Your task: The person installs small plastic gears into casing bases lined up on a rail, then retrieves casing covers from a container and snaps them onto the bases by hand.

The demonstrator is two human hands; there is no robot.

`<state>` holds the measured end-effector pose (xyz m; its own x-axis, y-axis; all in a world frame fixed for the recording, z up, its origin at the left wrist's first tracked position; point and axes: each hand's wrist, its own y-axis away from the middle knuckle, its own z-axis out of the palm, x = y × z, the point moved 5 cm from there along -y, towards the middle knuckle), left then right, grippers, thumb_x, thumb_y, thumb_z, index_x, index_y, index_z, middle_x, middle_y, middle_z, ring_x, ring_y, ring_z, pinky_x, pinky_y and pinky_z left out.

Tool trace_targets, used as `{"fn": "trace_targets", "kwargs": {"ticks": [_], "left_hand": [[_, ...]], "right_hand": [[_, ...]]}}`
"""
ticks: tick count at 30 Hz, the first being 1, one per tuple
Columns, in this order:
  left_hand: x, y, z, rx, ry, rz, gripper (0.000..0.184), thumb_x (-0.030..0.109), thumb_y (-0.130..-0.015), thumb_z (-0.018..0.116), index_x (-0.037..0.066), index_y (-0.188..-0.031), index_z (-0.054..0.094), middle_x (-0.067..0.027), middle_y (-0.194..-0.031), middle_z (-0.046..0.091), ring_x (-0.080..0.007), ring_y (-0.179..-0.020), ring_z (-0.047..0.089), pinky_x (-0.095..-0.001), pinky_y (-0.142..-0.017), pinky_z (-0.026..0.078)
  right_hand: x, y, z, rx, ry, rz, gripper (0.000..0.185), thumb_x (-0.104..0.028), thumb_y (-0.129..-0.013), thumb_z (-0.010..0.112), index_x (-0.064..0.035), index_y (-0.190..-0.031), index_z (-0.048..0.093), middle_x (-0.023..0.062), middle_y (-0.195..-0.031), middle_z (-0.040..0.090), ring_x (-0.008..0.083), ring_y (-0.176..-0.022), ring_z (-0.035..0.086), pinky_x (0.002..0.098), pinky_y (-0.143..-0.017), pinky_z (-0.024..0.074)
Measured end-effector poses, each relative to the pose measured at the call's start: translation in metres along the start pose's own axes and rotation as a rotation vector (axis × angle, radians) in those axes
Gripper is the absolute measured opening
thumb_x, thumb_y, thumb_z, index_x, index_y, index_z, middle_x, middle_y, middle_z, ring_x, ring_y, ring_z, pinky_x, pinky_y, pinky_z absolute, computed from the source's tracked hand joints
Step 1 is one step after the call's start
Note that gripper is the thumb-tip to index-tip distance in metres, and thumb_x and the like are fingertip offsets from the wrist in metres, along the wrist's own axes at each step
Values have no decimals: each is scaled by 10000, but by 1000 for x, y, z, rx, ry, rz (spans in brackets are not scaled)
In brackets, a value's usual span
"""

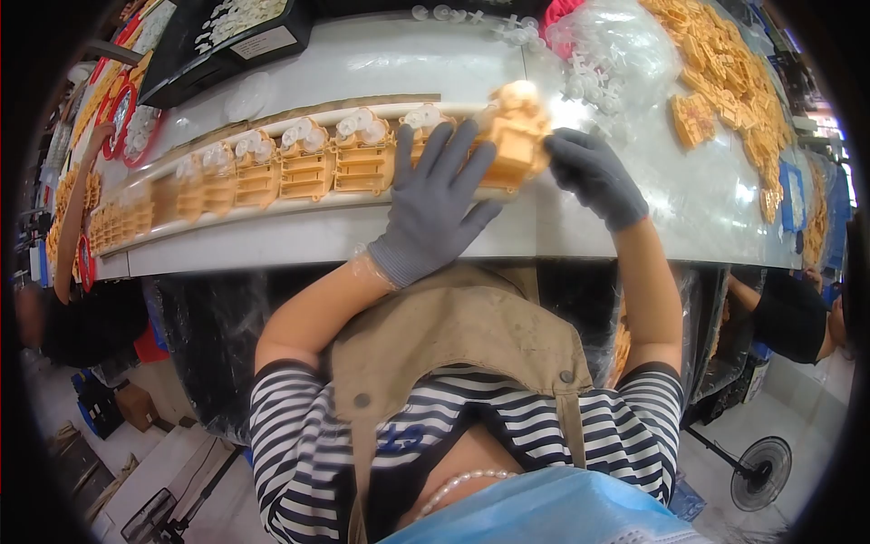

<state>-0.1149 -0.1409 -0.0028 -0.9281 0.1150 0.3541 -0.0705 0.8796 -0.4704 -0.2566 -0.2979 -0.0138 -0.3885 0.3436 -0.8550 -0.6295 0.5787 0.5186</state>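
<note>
My left hand [437, 204], in a grey glove, lies with spread fingers over the right part of a row of orange plastic housings. Its fingertips reach the left side of a larger, blurred orange housing [519, 150], which seems raised or stacked. At that housing's right edge, my gloved right hand [598, 177] has its fingers curled and pressed together; the exact grip is blurred. Other housings in the row, such as this compartmented one [361, 168], carry clear round plastic pieces [362, 125] on their upper ends. The row sits on a pale rail [313, 207].
A black bin [227, 54] of small white parts stands at the back left. Clear plastic pieces [594, 86] lie by a plastic bag [625, 41] at the back. Orange parts [725, 82] are heaped at the right. Co-workers' arms show at both sides, one arm [77, 199] at left.
</note>
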Motion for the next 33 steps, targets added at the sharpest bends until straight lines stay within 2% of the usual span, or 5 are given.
{"fn": "trace_targets", "kwargs": {"ticks": [10,16,19,28,33], "left_hand": [[-17,14,9,31,-42,-74,713,439,-837,629,26,-1378,417,-187,-1358,463,-370,-1283,397,-569,-1131,57],[-18,1,16,-67,-162,-55,762,546,-821,593,71,-1390,413,-155,-1370,438,-362,-1285,360,-584,-1122,26],[-16,-4,23,-205,-282,-8,728,557,-785,615,139,-1360,456,-118,-1409,401,-324,-1284,334,-652,-1084,68],[-9,-7,22,-148,-259,46,612,518,-808,609,141,-1281,515,-112,-1358,439,-320,-1258,358,-674,-1065,74],[-1,-13,8,-79,-198,24,591,490,-835,593,127,-1297,527,-120,-1308,480,-331,-1253,386,-591,-1116,29]], "right_hand": [[8,7,8,3,56,37,248,-282,-861,673,-39,-905,654,-36,-700,528,42,-595,459,182,-534,389],[8,-9,20,28,135,29,284,-313,-850,673,-34,-900,662,-28,-682,530,53,-582,463,196,-541,390],[11,-13,18,49,189,41,280,-308,-876,646,-32,-914,665,-32,-660,517,54,-568,452,196,-535,370],[21,-19,10,-26,80,16,234,-268,-886,632,-37,-911,660,-42,-650,494,46,-557,421,199,-512,338],[14,-15,8,-90,-6,-12,274,-301,-844,663,-33,-813,623,-27,-633,476,67,-554,412,215,-513,349]]}}
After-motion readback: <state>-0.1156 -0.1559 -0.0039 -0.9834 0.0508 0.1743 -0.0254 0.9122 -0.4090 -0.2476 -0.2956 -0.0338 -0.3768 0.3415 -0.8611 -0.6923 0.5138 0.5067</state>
